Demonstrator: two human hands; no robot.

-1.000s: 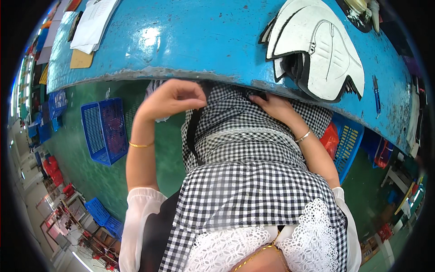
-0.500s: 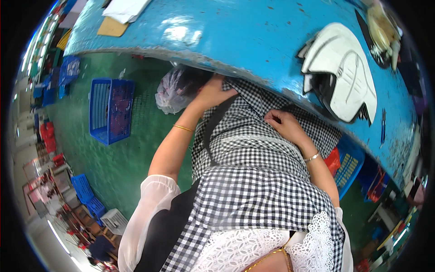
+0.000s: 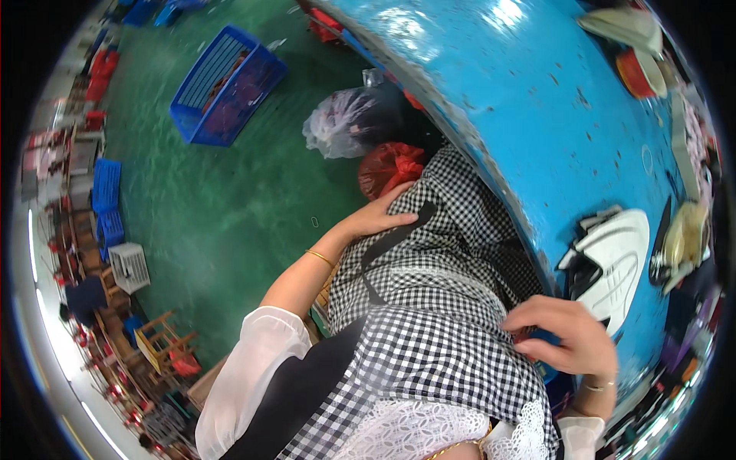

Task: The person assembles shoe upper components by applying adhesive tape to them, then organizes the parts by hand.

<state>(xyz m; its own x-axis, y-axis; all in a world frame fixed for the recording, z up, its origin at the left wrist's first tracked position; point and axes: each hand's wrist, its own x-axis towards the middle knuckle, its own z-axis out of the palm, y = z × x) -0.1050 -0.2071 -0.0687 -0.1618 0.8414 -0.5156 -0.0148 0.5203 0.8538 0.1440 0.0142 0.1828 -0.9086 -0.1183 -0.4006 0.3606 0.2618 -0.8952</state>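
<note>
My left hand (image 3: 381,218) rests flat on the black-and-white checked apron (image 3: 437,337) over my knee, its thumb beside a black fabric strap (image 3: 395,239). It holds nothing that I can see. My right hand (image 3: 563,333) is raised at the edge of the blue table (image 3: 537,130); its fingers are loosely bent with the thumb apart, and nothing shows in them. Beyond it, a stack of white shoe-upper-like pieces (image 3: 617,268) with dark undersides lies on the table.
On the green floor stand a blue plastic crate (image 3: 230,88), a clear plastic bag (image 3: 345,123) and a red bag (image 3: 391,167) by the table's edge. A red and cream roll (image 3: 640,74) and a yellowish glove-like item (image 3: 685,236) lie on the table's far side.
My view has swung to the right. My right hand has lifted off the apron and moved right, to the table's edge. My left hand stays on my knee, its fingers now flatter.
</note>
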